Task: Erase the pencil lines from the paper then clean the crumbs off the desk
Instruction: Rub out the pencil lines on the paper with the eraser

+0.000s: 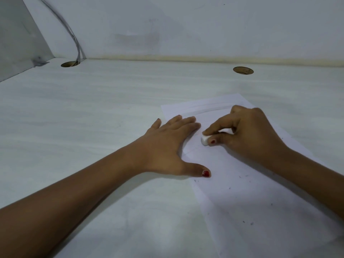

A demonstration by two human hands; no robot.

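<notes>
A white sheet of paper [247,192] lies on the white desk [93,112], right of centre. Faint pencil lines [206,107] run across its far end. My left hand [167,146] lies flat with fingers spread on the paper's left edge. My right hand [247,131] pinches a small white eraser [204,140] between thumb and forefinger and presses it onto the paper just right of my left fingertips. Dark eraser crumbs [245,218] are scattered over the near half of the paper.
Two round cable holes are cut in the desk near the back, one at the left [70,64] with grey cables [74,38] running down into it, one at the right [243,70]. A white wall [186,25] closes the back.
</notes>
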